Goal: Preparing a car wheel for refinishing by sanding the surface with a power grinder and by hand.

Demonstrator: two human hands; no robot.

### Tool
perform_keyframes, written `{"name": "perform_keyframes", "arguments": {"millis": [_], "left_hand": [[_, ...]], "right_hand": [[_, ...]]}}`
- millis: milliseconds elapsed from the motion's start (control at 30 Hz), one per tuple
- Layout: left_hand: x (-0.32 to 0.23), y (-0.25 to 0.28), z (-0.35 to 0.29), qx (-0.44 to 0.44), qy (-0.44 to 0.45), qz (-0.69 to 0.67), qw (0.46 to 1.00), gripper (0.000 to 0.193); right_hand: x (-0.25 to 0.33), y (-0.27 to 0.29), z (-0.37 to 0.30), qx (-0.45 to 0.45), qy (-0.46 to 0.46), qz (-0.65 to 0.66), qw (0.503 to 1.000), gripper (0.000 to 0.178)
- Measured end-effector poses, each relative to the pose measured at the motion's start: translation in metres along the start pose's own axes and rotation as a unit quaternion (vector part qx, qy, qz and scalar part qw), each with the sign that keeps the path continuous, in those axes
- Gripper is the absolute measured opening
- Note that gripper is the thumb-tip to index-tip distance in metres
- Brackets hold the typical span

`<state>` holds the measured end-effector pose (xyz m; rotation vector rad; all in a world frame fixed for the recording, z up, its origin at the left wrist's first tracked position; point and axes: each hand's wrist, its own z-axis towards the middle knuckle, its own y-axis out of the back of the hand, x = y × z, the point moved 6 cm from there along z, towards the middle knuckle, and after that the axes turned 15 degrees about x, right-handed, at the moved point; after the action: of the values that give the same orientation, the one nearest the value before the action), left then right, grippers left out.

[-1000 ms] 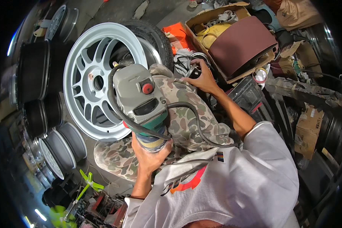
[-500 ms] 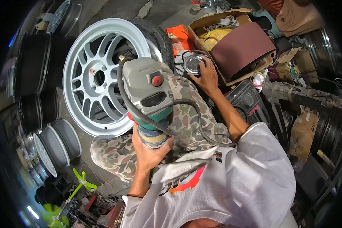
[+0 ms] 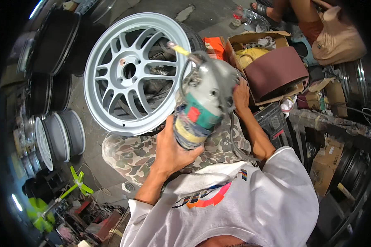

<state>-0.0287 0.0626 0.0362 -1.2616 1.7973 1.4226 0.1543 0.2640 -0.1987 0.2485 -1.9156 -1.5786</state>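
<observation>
My left hand (image 3: 169, 150) grips the taped lower end of a grey-and-green corded power tool (image 3: 204, 109). The tool is tilted over my camouflage-clad lap (image 3: 132, 158), and its grey head is blurred. A cable bound with yellow tape sticks out near its top. My right hand (image 3: 241, 96) is at the far right side of the head. Its fingers are partly hidden there, so whether they hold anything does not show. A pale grey spoked wheel rim (image 3: 178, 101) leans just beyond my left knee, close to the tool but apparently apart from it.
A cardboard box (image 3: 231, 43) with a brown abrasive roll (image 3: 278, 76) stands at the right. Below it lies a black case (image 3: 272, 123). Several rims (image 3: 55, 138) line the left side, above a green fan (image 3: 41, 214). Another person's leg (image 3: 305, 18) shows at the upper right.
The tool has swung right and turned, its head moving toward my right hand. The round disc-like thing at my right hand is now out of sight. The view has shifted too.
</observation>
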Motion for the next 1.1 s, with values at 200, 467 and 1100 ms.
{"name": "perform_keyframes", "arguments": {"millis": [200,467,1100], "left_hand": [[-0.020,0.004,-0.003,0.013,-0.013,0.161,0.987,0.084],[-0.035,0.007,0.000,0.015,-0.031,0.195,0.980,0.079],[0.002,0.020,0.005,0.029,-0.192,0.197,0.961,0.085]], "right_hand": [[-0.021,-0.044,0.044,0.017,0.036,-0.115,0.993,0.054],[-0.056,-0.062,0.045,-0.044,0.046,-0.041,0.997,0.050],[0.149,0.202,0.053,0.422,0.351,0.519,0.656,0.042]]}}
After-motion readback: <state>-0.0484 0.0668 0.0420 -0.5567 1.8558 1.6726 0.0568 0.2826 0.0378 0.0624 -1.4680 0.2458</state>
